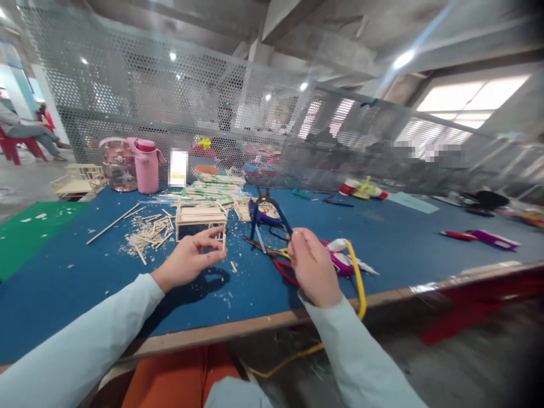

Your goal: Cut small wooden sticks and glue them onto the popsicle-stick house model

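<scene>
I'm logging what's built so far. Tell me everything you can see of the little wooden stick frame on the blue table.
The stick frame is a small table-like model of pale, thin wooden sticks: a flat slatted top on slim legs. It stands upright on the blue table, just behind the left hand, whose fingers pinch a short stick by its front leg; whether they touch is unclear. Loose stick scraps lie to its left.

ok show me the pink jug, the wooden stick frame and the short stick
pink jug (147, 170): head view, its body
wooden stick frame (199, 213): head view, top slats
short stick (224, 240): head view, its shaft
</scene>
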`<state>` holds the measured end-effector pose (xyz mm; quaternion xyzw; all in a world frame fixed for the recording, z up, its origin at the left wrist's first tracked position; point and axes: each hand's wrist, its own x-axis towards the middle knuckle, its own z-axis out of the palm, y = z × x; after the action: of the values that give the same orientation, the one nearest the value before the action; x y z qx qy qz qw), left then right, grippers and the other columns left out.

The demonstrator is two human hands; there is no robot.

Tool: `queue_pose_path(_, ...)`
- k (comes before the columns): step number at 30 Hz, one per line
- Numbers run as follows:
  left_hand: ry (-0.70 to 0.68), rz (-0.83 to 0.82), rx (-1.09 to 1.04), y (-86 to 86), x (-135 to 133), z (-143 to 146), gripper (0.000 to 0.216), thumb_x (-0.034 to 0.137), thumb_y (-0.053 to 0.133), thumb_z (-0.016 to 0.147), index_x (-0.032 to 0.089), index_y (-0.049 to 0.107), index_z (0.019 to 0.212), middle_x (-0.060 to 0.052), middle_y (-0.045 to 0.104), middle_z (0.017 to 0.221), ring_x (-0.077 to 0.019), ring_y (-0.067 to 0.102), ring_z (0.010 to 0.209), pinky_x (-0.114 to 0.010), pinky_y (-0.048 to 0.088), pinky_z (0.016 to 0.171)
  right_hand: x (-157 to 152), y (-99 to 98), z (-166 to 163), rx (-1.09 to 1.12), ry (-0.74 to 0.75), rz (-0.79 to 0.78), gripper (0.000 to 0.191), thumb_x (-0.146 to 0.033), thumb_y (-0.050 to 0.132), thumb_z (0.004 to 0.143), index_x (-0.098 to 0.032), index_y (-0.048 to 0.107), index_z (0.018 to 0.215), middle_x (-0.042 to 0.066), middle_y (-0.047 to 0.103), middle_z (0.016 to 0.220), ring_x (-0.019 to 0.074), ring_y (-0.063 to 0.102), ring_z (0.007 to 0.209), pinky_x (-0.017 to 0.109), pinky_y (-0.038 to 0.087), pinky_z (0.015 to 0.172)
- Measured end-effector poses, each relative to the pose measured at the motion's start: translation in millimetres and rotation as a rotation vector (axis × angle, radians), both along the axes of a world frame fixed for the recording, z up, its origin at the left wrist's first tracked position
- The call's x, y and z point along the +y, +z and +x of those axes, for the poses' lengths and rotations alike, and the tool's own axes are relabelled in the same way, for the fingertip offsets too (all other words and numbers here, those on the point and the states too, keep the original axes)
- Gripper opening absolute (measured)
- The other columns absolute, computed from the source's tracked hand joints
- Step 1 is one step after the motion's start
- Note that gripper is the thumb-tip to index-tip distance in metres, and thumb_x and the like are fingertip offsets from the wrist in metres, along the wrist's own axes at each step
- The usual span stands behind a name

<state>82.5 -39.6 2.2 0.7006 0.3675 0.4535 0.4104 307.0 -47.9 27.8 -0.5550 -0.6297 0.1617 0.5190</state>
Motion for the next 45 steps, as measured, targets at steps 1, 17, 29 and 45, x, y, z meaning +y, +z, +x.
queue_pose_path(1,-0.047,0.006,0.010,0.4,-2.1,2.3,0.019,0.035,0.062,0.070,0.016,0.067,0.070,-0.012,0.051,0.125,-0.0240,0.039,0.122,-0.035,0.031,0.099,-8.0,-3.3,-3.3,0.230,0.072,-0.041,0.027,-0.045,0.037,0.086,-0.020,0.046,0.080,-0.006,0.036,0.052,0.0076,0.032,0.041,0.019,0.025,0.040)
queue_pose_path(17,-0.394,-0.281,-0.068,12.9,-31.3,18.6,0.015,0.024,0.061,0.069,0.011,0.060,0.062,0.004,0.045,0.054,-0.0051,0.033,0.053,-0.018,0.032,0.052,-23.2,-32.4,-41.5,1.095,0.929,-0.447,0.042,-0.041,0.048,0.064,-0.024,0.044,0.102,0.009,0.048,0.124,0.0246,0.046,0.113,0.048,0.033,0.095)
queue_pose_path(29,-0.336,-0.459,-0.146,10.7,-19.7,10.4,0.020,0.033,0.066,0.068,0.014,0.066,0.073,-0.002,0.063,0.076,-0.0089,0.053,0.062,-0.019,0.042,0.053,-9.7,-2.3,-26.5,0.761,0.860,-0.293,0.063,-0.032,0.047,0.060,-0.026,0.035,0.121,0.010,0.054,0.114,0.0281,0.051,0.107,0.053,0.036,0.092)
queue_pose_path(45,0.072,-0.538,-0.378,9.6,-7.1,8.7,0.023,0.031,0.071,0.060,0.011,0.061,0.066,0.001,0.059,0.058,-0.0054,0.051,0.050,-0.018,0.042,0.050,-1.6,33.8,-7.9,-0.787,0.531,-0.308,0.066,-0.013,0.047,0.060,-0.015,0.046,0.126,0.011,0.053,0.122,0.0240,0.051,0.109,0.037,0.038,0.094)
